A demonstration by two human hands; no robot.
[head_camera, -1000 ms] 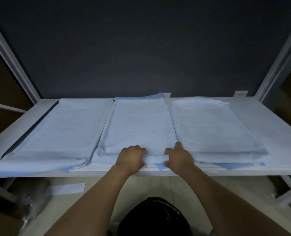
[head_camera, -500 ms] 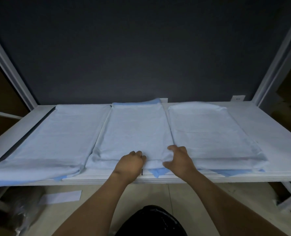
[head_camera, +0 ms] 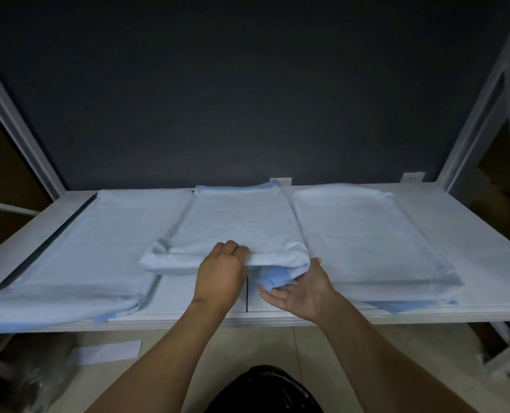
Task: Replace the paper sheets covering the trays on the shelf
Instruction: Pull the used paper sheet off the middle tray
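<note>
Three trays wrapped in pale blue paper sheets lie side by side on the white shelf (head_camera: 331, 314): the left tray (head_camera: 93, 251), the middle tray (head_camera: 236, 222) and the right tray (head_camera: 364, 234). My left hand (head_camera: 222, 275) grips the middle tray's near edge and lifts it off the shelf. My right hand (head_camera: 303, 289) lies palm up under that raised edge, its fingers against the darker blue paper flap (head_camera: 273, 277) that hangs below the tray.
White shelf posts rise at the left (head_camera: 12, 129) and right (head_camera: 480, 99) against a dark back wall. On the floor below lie a white paper strip (head_camera: 107, 351) and a black bag (head_camera: 265, 391). Clear plastic lies at the bottom left (head_camera: 30, 386).
The middle tray's near end has risen off the shelf and slid back from the front edge. My right hand has turned palm up and gone under it to the blue flap.
</note>
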